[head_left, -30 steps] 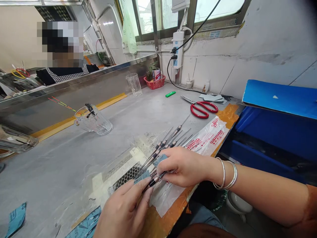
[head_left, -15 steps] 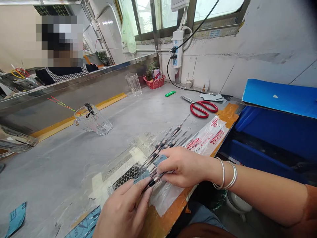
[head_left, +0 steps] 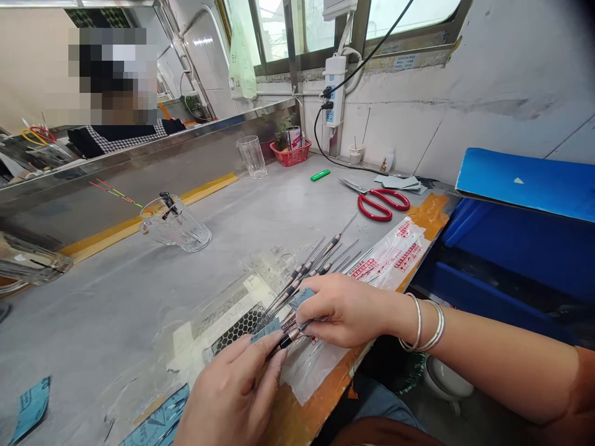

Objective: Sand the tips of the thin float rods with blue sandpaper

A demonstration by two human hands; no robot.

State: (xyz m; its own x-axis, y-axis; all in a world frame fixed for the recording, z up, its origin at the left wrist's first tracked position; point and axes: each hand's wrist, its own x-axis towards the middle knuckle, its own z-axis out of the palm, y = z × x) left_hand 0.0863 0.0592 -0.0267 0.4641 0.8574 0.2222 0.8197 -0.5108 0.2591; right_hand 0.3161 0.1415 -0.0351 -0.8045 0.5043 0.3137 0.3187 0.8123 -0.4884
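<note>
My left hand (head_left: 237, 384) is closed on the dark body of a slim fishing float (head_left: 289, 338), with a scrap of blue sandpaper (head_left: 267, 330) under its fingers. Pinched in my right hand (head_left: 341, 310) is another folded piece of blue sandpaper (head_left: 303, 298), at the float's thin stem; the fingers hide the exact contact. Just beyond both hands lies a bundle of similar floats (head_left: 304, 270) with black and pale bodies and thin stems. They rest partly on a clear plastic bag with red print (head_left: 390, 257). Beside them is a black honeycomb-patterned strip (head_left: 238, 328).
Red-handled scissors (head_left: 379, 203) and a green lighter-like object (head_left: 320, 175) lie toward the back. A glass mug (head_left: 193, 229) lies tilted at left, floats sticking out. More blue sandpaper (head_left: 158, 418) is at the front left. Blue bins (head_left: 502, 248) stand right. A person (head_left: 121, 130) sits beyond the partition.
My right hand has shifted very slightly at the float's stem. My left hand keeps its hold, and the other things lie as before.
</note>
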